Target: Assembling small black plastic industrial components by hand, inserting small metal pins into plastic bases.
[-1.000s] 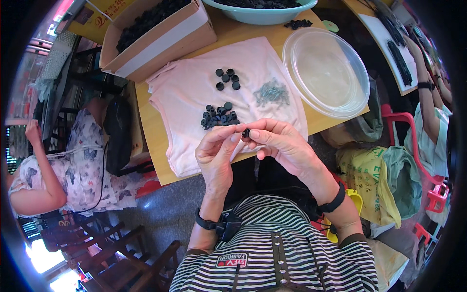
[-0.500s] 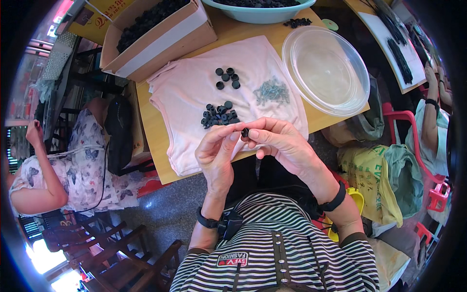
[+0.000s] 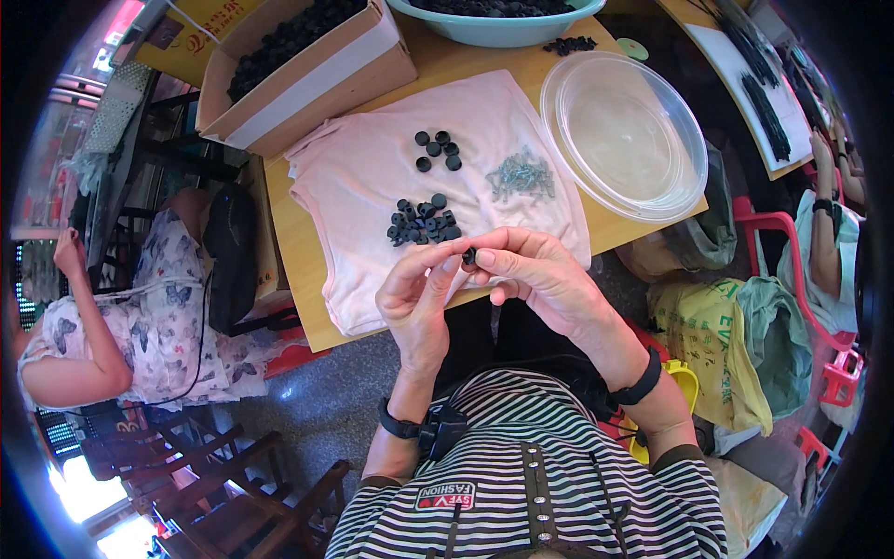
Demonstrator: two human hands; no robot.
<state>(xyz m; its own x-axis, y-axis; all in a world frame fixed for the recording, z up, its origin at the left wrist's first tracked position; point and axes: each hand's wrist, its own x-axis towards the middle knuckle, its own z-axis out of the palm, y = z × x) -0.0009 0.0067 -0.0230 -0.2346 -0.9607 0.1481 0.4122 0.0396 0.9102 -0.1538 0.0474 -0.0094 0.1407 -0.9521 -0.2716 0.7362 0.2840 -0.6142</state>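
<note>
Both my hands meet over the near edge of a pale pink cloth (image 3: 363, 177). Between the thumb and fingers of my right hand (image 3: 540, 279) is a small black cap-like plastic part (image 3: 469, 258). The fingertips of my left hand (image 3: 416, 303) are pinched close against its left side; whether they hold a second tiny piece cannot be seen. Just beyond my hands lies a pile of small black plastic parts (image 3: 424, 222). Farther off is a group of round black caps (image 3: 436, 150). To their right, small clear or silvery screw-like pieces (image 3: 521, 175) are heaped on the cloth.
A cardboard box (image 3: 317, 79) of black parts stands at the back left, beside a pale blue basin (image 3: 503, 28). A clear round plastic lid (image 3: 624, 135) lies on the right of the wooden table (image 3: 298, 279). Other people sit at left and far right; a yellow sack (image 3: 698, 345) stands at right.
My hands stay in nearly the same place, still pinching at the black part. The whole view has shifted very slightly.
</note>
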